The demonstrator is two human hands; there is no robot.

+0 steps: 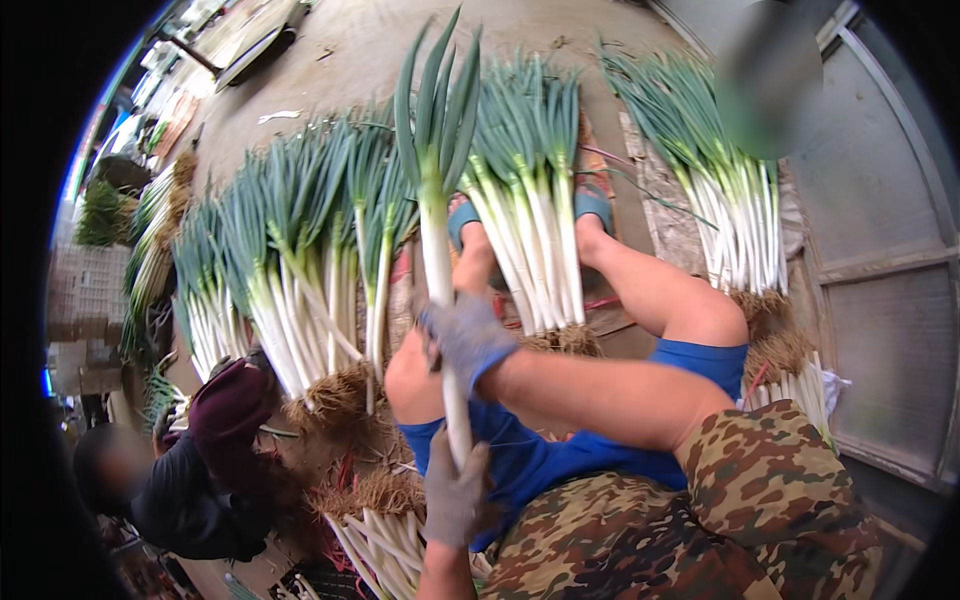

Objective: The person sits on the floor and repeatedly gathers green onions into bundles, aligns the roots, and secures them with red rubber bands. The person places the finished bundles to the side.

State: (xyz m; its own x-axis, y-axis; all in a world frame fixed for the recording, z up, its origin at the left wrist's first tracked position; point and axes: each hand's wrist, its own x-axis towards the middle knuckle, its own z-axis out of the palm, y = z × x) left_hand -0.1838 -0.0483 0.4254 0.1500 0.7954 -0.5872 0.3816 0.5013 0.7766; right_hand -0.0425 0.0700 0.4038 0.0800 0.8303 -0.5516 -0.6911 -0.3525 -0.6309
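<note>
I hold one large green onion stalk (pixel 436 247) upright in the picture, its green leaves pointing away from me. My gloved right hand (pixel 469 337) wraps around the middle of the white shank. Lower down, my gloved left hand (pixel 455 487) grips the stalk near its root end, which the fingers hide. Between my lower legs lies a bundle of green onions (pixel 536 240) with brown roots towards me. More green onions (pixel 300 300) lie in piles to the left, and another pile (pixel 731 217) lies to the right.
A co-worker in dark clothes (pixel 202 480) bends over the piles at the left. Root-end bundles (pixel 382 525) lie beside my left hand, with red ties (pixel 341 472) near them. A framed panel wall (pixel 877 300) stands at the right. A flat cart (pixel 259 41) is at the upper left.
</note>
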